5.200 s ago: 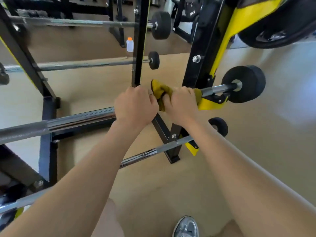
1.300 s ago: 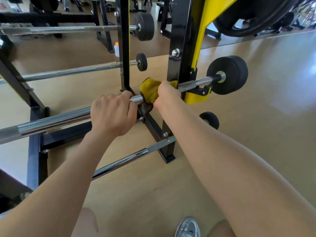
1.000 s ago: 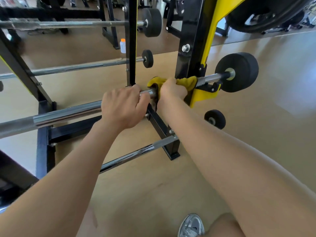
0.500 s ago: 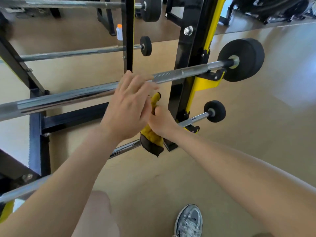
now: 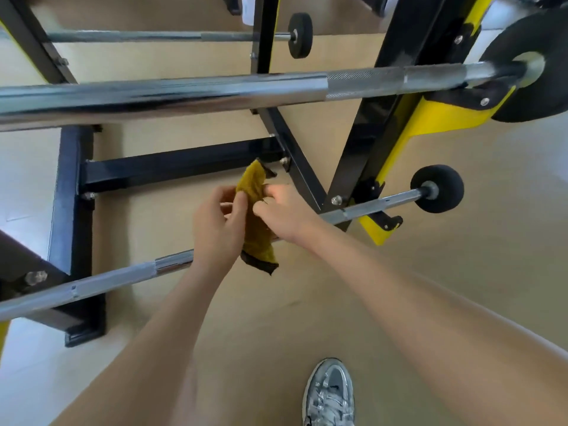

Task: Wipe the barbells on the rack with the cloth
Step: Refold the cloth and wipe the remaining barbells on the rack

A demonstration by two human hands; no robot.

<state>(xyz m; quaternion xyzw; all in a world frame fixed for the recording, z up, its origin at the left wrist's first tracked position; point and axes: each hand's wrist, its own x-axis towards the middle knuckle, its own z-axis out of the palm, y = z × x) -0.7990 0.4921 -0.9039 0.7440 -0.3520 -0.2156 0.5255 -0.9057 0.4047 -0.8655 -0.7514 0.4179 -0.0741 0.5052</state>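
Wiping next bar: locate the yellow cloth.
The yellow cloth hangs mid-frame in the head view, pinched between left hand and right hand, over the lowest barbell.

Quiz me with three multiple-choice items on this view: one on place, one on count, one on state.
1. Where is the cloth?
A. held below the thick barbell
B. wrapped round that barbell
C. in a pocket

2. How many barbells show?
A. one
B. three
C. five

3. What is the left hand doing?
A. gripping a barbell
B. hanging idle
C. pinching the cloth

Key:
1 A: the left hand and the right hand hold it up under that bar.
2 B: the thick barbell, the thin lower barbell and the far barbell show.
3 C: its thumb and fingers close on the cloth's edge.
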